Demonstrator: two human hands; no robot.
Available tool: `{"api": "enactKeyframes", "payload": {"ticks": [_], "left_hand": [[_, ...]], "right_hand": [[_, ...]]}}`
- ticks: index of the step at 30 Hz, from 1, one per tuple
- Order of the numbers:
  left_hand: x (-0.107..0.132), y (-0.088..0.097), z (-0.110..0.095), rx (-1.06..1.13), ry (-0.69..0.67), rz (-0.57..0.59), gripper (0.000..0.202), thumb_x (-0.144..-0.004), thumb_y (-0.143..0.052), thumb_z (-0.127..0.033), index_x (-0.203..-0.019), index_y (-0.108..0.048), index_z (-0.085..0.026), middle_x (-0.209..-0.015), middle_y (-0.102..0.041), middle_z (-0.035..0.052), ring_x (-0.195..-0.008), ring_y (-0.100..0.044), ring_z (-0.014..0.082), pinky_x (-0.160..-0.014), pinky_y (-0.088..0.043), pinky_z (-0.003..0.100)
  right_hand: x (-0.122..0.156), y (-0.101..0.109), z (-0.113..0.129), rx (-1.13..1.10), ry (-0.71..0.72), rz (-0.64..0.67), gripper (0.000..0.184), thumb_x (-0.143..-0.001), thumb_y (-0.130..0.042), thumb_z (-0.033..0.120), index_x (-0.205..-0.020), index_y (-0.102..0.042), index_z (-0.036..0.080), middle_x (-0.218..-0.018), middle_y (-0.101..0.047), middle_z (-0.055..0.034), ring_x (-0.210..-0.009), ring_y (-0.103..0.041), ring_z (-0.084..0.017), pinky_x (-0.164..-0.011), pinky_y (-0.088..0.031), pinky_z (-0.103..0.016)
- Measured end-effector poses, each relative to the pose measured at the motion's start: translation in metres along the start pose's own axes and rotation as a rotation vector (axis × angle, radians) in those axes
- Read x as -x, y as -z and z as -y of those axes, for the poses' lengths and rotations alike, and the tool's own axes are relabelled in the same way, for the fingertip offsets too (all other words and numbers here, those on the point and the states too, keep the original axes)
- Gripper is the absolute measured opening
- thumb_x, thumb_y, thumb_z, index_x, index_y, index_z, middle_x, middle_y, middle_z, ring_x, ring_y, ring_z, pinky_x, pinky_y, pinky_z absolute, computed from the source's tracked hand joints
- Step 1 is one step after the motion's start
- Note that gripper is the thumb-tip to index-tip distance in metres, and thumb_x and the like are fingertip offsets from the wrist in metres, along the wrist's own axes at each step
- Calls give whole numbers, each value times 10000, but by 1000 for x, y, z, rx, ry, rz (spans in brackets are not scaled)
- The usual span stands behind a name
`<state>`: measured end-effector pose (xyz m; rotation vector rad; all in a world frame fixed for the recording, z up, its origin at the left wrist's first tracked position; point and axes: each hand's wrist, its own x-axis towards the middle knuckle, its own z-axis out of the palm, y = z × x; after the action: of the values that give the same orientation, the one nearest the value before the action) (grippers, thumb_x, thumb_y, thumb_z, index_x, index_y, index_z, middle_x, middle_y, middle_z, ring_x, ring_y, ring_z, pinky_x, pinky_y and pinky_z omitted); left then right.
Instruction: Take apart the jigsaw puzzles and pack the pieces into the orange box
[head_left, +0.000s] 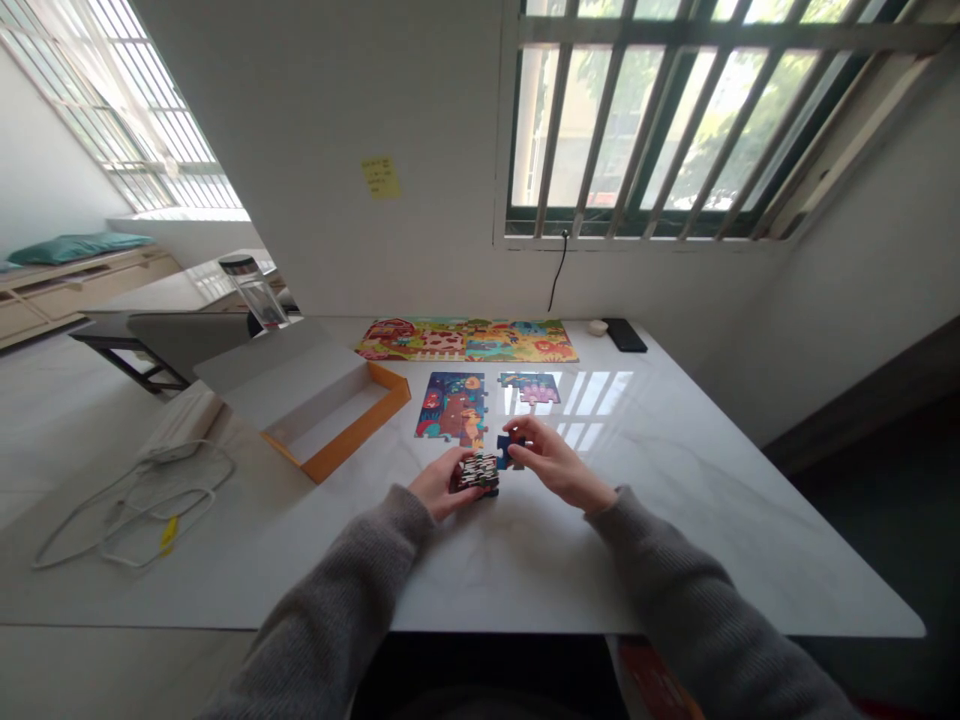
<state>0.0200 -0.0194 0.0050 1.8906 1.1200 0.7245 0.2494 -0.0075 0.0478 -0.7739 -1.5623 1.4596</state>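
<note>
The left hand (439,486) grips a stack of jigsaw pieces (480,472) over the worktop (742,500); just beside it, the right hand (556,464) pinches one dark-blue jigsaw piece (503,452). Beyond lie two joined puzzle sections (450,400), then a long animal puzzle (442,341); leftward, an orange-sided box (356,430).

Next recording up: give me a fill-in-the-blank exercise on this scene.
The left hand holds a stack of puzzle pieces; the single blue piece is in the ____ hand.
The open box has ____ outer walls.
The larger partly joined section lies to the ____ of the smaller one.
The sticky note is ____.

Missing words: right; orange; left; yellow.
</note>
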Motion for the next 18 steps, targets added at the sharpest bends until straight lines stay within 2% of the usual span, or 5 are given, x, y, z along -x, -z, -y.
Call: {"api": "enactKeyframes", "payload": {"ticks": [3,6,11,15,18], "left_hand": [[0,0,1,-29,-2,-3,495,-765,-695,-336,-1176,-505,-136,-803,-586,-9,-651,-527,127,-616,-462,261],[-1,0,4,-21,-7,-4,510,-741,-707,-307,-1176,-505,-136,-850,-600,5,-674,-536,130,-634,-469,265],[-3,1,14,-9,-20,3,592,-671,-738,-246,-1201,-501,-133,-804,-567,-18,-653,-522,121,-610,-456,247],[-3,2,15,3,-8,2,581,-675,-743,-258,-1194,-512,-138,-758,-539,-37,-625,-505,114,-591,-441,242],[-2,1,11,23,1,10,549,-686,-732,-239,-1182,-521,-140,-766,-550,-35,-627,-508,113,-598,-446,245]], "right_hand": [[3,-7,-8,8,36,-64,289,-831,-706,411,-898,-508,211,-770,-581,19,-717,-585,-134,-689,-477,-300],[8,-15,-15,29,26,-53,300,-807,-726,431,-840,-547,192,-787,-599,-2,-740,-576,-139,-708,-470,-302],[13,-26,-25,34,-92,-36,351,-770,-743,482,-788,-565,180,-685,-562,25,-608,-508,-105,-580,-408,-252],[13,-22,-26,99,-54,-98,354,-781,-720,498,-795,-560,183,-695,-553,27,-612,-515,-106,-585,-424,-255],[14,-16,-21,161,-42,-80,299,-849,-648,474,-848,-545,194,-701,-550,27,-575,-525,-106,-539,-428,-249]]}}
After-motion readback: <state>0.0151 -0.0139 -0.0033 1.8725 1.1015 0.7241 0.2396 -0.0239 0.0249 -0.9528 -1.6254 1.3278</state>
